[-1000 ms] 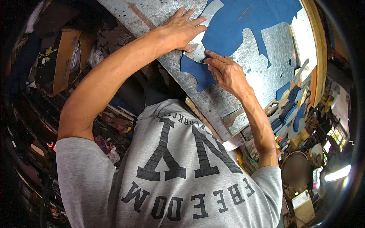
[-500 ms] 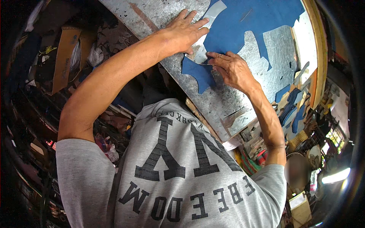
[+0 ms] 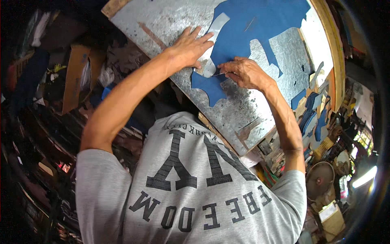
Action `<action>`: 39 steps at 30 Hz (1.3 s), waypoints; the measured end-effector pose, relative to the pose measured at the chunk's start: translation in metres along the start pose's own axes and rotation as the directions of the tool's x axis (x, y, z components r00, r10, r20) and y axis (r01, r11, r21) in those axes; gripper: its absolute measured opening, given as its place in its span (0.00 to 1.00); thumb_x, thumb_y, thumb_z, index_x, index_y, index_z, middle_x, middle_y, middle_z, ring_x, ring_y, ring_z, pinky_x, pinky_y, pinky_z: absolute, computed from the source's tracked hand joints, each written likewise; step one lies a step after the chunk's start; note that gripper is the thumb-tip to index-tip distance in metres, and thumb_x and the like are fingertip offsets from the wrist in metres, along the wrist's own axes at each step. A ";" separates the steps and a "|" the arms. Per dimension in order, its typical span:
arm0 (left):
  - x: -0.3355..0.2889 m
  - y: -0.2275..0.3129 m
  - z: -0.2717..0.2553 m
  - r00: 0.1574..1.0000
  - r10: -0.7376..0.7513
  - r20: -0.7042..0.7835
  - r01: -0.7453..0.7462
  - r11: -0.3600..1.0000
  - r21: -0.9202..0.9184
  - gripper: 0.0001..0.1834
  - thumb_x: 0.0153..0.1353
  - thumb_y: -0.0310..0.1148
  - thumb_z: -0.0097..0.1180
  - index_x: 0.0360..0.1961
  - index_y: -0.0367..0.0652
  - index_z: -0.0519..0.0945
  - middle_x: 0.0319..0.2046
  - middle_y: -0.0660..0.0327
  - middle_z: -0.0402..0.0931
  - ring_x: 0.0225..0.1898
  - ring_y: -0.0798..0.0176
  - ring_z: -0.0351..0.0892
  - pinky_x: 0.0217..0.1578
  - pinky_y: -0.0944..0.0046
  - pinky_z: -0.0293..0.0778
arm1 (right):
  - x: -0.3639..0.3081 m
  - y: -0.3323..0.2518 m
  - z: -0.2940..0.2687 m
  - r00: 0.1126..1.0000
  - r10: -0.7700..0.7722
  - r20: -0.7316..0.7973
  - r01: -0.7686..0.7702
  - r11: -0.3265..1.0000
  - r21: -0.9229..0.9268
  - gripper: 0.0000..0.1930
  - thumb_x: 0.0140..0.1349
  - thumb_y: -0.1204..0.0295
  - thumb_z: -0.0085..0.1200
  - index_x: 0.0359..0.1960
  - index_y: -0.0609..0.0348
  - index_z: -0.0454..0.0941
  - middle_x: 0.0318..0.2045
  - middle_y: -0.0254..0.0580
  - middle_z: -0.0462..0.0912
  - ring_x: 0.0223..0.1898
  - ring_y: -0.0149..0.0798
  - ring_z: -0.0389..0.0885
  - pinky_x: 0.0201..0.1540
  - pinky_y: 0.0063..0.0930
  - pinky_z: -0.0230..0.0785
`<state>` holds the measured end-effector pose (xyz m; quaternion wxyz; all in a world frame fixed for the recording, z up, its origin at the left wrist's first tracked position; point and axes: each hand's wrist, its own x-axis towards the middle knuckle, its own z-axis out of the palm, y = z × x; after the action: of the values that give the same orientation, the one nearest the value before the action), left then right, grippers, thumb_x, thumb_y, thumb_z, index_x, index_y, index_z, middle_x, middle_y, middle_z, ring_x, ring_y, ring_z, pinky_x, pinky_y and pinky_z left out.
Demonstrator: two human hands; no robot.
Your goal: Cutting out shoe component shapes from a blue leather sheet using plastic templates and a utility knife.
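Note:
A blue sheet (image 3: pixel 235 30), leather-like with cut-out edges, lies on a worn grey tabletop (image 3: pixel 243 107). My left hand (image 3: pixel 187 49) is spread flat, fingers apart, pressing on a pale curved template (image 3: pixel 219 24) along the sheet's left edge. The template's rounded lower end rests over a narrow blue part (image 3: pixel 209 87) nearest me. Close to that end, my right hand (image 3: pixel 246 73) is closed around a thin pointed tool (image 3: pixel 219 74). Its tip is at the template's edge; the rest of the tool is hidden in my fingers.
Blue and tan offcuts (image 3: pixel 310 107) are heaped at the table's right side, beside a wooden edge strip (image 3: pixel 336 53). A cardboard box (image 3: pixel 75 79) stands among clutter on the left. A round fan (image 3: pixel 320 181) is at the lower right.
The whole view has shifted, moving the table left and down in the picture. My left hand stays spread on the template. The tool in my right hand now shows at the template's lower end.

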<state>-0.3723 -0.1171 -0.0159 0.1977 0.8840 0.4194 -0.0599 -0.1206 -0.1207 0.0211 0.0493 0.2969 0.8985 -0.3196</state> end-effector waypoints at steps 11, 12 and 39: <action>-0.097 0.105 0.044 0.865 -0.456 -0.207 0.100 0.562 -0.821 0.36 0.65 0.30 0.59 0.70 0.37 0.57 0.70 0.45 0.56 0.68 0.48 0.64 0.60 0.54 0.73 | -0.015 -0.073 0.073 0.503 0.859 -0.099 0.315 -0.076 0.946 0.15 0.70 0.62 0.53 0.51 0.59 0.74 0.37 0.39 0.83 0.24 0.25 0.76 0.22 0.17 0.69; -0.094 0.105 0.042 0.818 -0.562 -0.122 0.064 0.300 -0.952 0.35 0.65 0.30 0.58 0.70 0.36 0.57 0.68 0.45 0.59 0.63 0.51 0.70 0.56 0.56 0.75 | -0.012 -0.078 0.079 0.504 0.857 -0.103 0.327 -0.079 0.942 0.16 0.70 0.62 0.54 0.51 0.59 0.74 0.37 0.39 0.83 0.23 0.24 0.75 0.22 0.17 0.69; -0.026 -0.003 0.023 0.865 -0.408 0.291 0.172 -0.305 -0.937 0.33 0.67 0.38 0.60 0.67 0.36 0.62 0.45 0.58 0.77 0.39 0.65 0.81 0.37 0.67 0.75 | 0.022 -0.100 0.076 0.471 0.816 -0.334 -0.364 0.525 0.769 0.27 0.60 0.68 0.56 0.62 0.59 0.70 0.51 0.60 0.80 0.49 0.62 0.80 0.51 0.49 0.74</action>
<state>-0.3898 -0.1437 -0.0302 0.7479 0.2652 0.5257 0.3064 -0.2027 -0.2175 0.0093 -0.2570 0.6989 0.5224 -0.4154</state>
